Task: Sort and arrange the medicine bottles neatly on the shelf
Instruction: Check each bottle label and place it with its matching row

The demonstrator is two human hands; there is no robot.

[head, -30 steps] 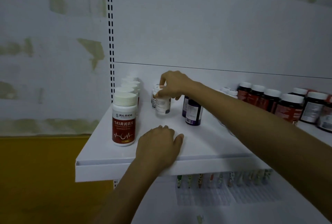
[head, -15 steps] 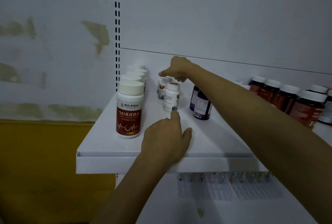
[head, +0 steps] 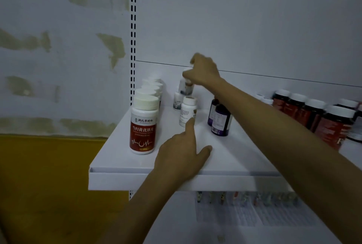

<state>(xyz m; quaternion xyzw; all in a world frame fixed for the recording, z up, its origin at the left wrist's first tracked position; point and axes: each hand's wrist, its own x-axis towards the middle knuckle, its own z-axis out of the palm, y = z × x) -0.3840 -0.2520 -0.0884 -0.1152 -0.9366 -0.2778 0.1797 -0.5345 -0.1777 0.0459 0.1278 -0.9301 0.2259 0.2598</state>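
Your right hand has come up since half a second ago. Then it hovered over the little bottles at the back; now its fingers are curled round the cap of a small bottle and hold it clear of the shelf, above the others. Motion blur smears that bottle, so its label cannot be read and you cannot tell how many fingers grip it.

Your left hand has pushed forward a little. Its forefinger is straight and touches the foot of a white bottle standing upright mid-shelf. The thumb is spread on the shelf and nothing is held. The other fingers are hidden under the back of the hand.

Just behind the white bottle stands a second little bottle, half covered by it. At the left edge a big red-label bottle fronts a row of white caps — the bodies behind it are hidden. Two dark purple bottles stand right of the white one, the rear one partly behind your right forearm.

Farther right, red-brown bottles run out of frame — the near end is cut off by the arm. Below the shelf, small hanging items are too blurred to name.
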